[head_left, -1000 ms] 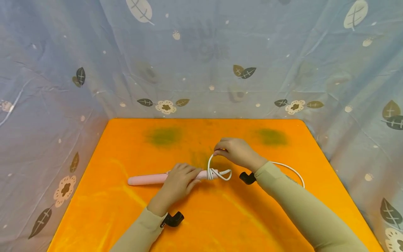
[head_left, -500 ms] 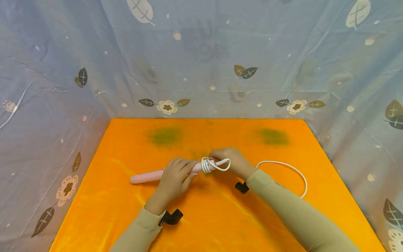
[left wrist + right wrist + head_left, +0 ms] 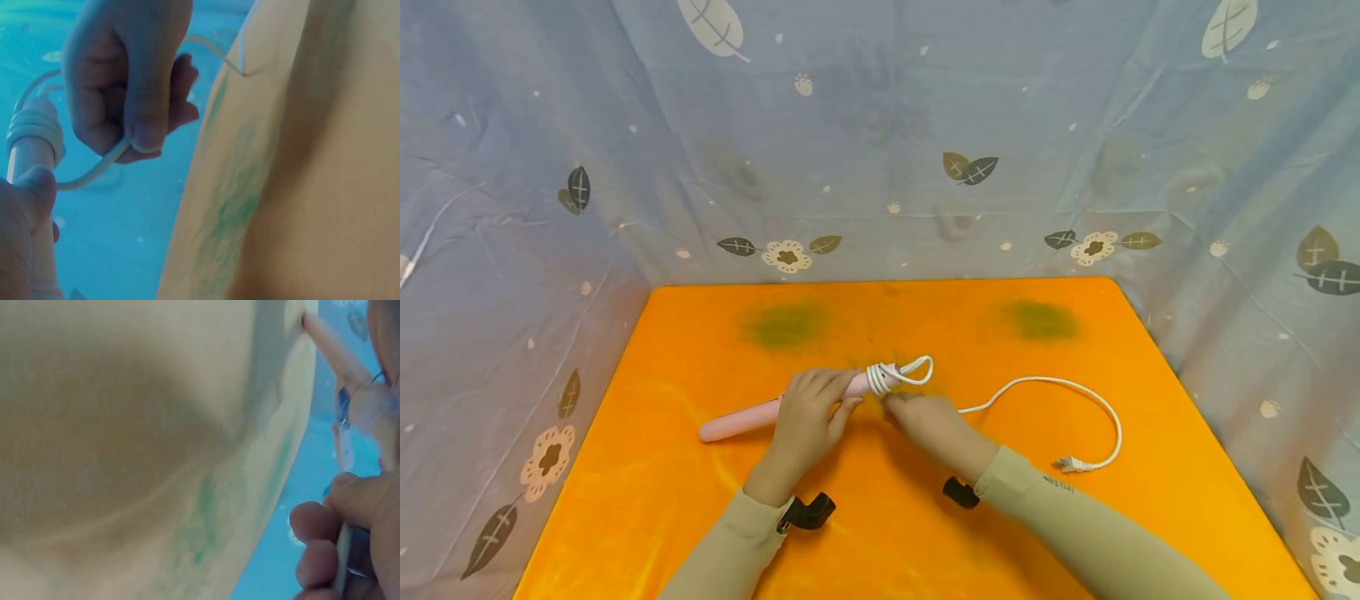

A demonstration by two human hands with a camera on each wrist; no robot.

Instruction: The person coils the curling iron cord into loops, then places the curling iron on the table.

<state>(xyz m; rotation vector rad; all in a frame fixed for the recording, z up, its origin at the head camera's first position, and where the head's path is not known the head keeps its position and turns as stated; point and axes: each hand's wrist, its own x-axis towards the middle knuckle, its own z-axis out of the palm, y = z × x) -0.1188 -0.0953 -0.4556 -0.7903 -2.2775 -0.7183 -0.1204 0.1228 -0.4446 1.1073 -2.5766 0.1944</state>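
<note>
A pink curling iron (image 3: pixel 741 421) is held at a slant over the orange table, its barrel end toward the left. My left hand (image 3: pixel 808 417) grips it around the middle. White power cord (image 3: pixel 876 380) is wound in several turns about the handle end, where a loop sticks out. Just below those turns, my right hand (image 3: pixel 931 425) pinches the cord. In the left wrist view, thumb and fingers of the right hand (image 3: pixel 134 81) hold the cord (image 3: pixel 94 175) beside the coils. The right wrist view shows the cord (image 3: pixel 342 556) passing through the curled fingers.
The cord's loose length curves over the right of the orange table (image 3: pixel 880 542) to a white plug (image 3: pixel 1072 464) near the right sleeve. Patterned grey-blue curtain (image 3: pixel 880 150) surrounds the back and sides. Black wrist mounts (image 3: pixel 811 511) sit under both wrists.
My right hand has come down and left, below the handle, drawing cord around it. The curling iron's handle end has risen and tilts more. The plug has come out from behind the sleeve.
</note>
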